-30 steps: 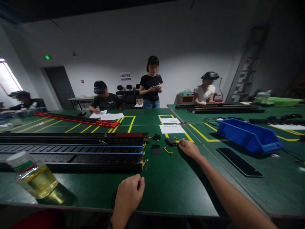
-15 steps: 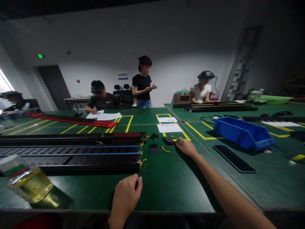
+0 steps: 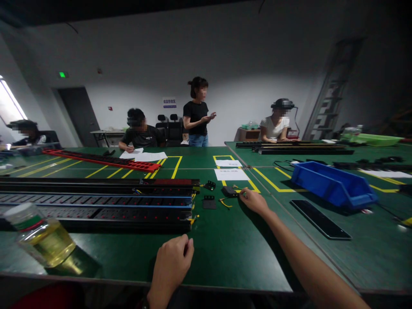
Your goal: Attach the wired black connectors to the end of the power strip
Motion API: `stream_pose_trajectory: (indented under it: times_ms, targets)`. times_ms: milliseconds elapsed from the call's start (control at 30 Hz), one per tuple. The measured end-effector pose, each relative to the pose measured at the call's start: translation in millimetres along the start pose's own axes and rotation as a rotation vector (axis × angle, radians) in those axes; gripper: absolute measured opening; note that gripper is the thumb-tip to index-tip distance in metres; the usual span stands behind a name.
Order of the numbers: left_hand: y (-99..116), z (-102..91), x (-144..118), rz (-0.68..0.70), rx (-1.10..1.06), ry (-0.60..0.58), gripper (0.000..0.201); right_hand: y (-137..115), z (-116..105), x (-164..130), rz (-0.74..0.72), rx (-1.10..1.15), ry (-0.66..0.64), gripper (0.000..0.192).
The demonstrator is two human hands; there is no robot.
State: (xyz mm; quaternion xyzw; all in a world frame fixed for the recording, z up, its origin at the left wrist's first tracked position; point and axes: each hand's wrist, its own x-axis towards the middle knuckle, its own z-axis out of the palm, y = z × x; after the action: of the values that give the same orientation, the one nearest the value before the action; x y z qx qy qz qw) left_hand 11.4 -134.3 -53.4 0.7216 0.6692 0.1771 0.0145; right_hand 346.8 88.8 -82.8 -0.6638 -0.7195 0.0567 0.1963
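a person's right hand (image 3: 252, 200) rests on a green worktable (image 3: 231, 253) at the right end of a small black block (image 3: 229, 191), fingertips drawn narrowly together by its edge; whether they pinch the block or merely touch it cannot be told. the block lies on the tabletop. on the near side of the block, well apart from it, the left hand (image 3: 172, 264) rests with fingers curled in, and whether anything is inside cannot be seen. a yellow wire (image 3: 226, 203) lies just on the near side of the block, and two black brackets (image 3: 209, 203) sit near it to the left. farther left of the block stretch long rails (image 3: 96, 201), with a bottle of yellow liquid (image 3: 51, 242) to the block's near left. a blue bin (image 3: 318, 189) stands to the right of the block, a dark tablet (image 3: 320, 219) to its near right. white sheets (image 3: 231, 174) lie just beyond the block; farther beyond it, a person in a black top (image 3: 196, 113) stands between two seated co-workers (image 3: 275, 127).
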Motion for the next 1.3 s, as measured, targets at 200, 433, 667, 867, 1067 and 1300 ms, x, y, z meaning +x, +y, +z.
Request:
stream_pose_trajectory:
  times_ms: [200, 433, 667, 867, 1067, 1300]
  targets:
    - [0.2, 0.3, -0.3, -0.005, 0.005, -0.014, 0.036, 0.3, 1.1, 0.7, 0.007, -0.005, 0.0, 0.021]
    - [0.5, 0.0, -0.6, 0.0, 0.009, -0.006, 0.035, 1.3, 1.1, 1.1, -0.004, -0.027, -0.012, 0.025]
    - [0.5, 0.0, -2.4, 0.004, -0.007, -0.003, 0.035, 1.1, 0.7, -0.2, -0.009, -0.014, -0.004, 0.022]
    - [-0.6, 2.3, -0.7, 0.001, -0.001, 0.005, 0.034, 2.6, 1.0, 0.2, -0.019, 0.012, -0.005, 0.02]
    - [-1.9, 4.6, -0.6, 0.0, -0.001, 0.004, 0.034, 3.2, 3.5, 1.7, -0.001, 0.014, -0.006, 0.022]
    - [-1.2, 4.0, -1.2, 0.001, 0.01, 0.001, 0.034, 3.8, 3.5, 1.6, -0.001, 0.006, -0.006, 0.023]
